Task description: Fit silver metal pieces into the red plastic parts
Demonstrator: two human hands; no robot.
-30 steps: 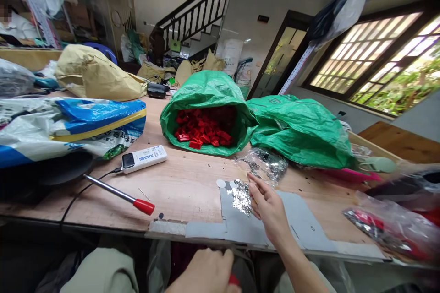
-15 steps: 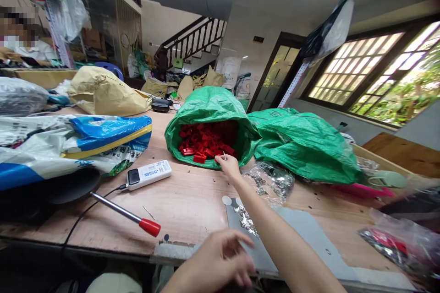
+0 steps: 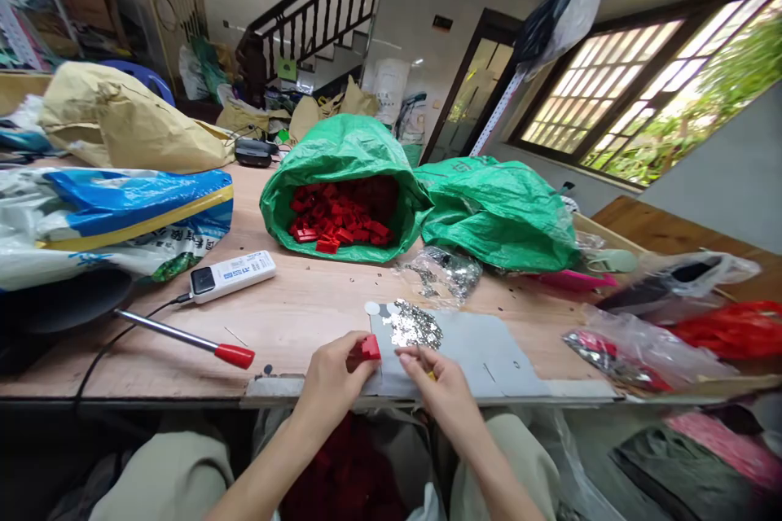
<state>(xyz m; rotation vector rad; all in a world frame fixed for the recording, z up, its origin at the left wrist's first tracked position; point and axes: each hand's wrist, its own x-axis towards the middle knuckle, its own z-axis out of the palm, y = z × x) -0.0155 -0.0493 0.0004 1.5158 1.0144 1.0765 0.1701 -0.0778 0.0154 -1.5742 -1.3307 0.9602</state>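
Note:
My left hand (image 3: 335, 374) is closed on a small red plastic part (image 3: 370, 347), pinched between thumb and fingers at the left edge of a grey mat (image 3: 470, 342). Close by on the right, my right hand (image 3: 441, 383) grips a slim metal tool with a bit of yellow (image 3: 432, 375) showing; the fingers hide most of it. Small shiny metal pieces (image 3: 415, 326) lie heaped on the mat just beyond both hands. Farther back, a green woven sack (image 3: 348, 146) lies with its mouth towards me, holding many red plastic parts (image 3: 339, 216).
A second green sack (image 3: 498, 216) lies to the right, with a clear bag of metal pieces (image 3: 445, 273) before it. On the left are a white device (image 3: 235, 275) on a cable and a red-tipped metal lever (image 3: 235, 355). Below the table edge, more red parts (image 3: 348, 464) fill a container.
My right hand has come back from the sack's mouth to the mat. My left hand has moved up to the mat's edge and now holds a red part. The view has shifted right and down.

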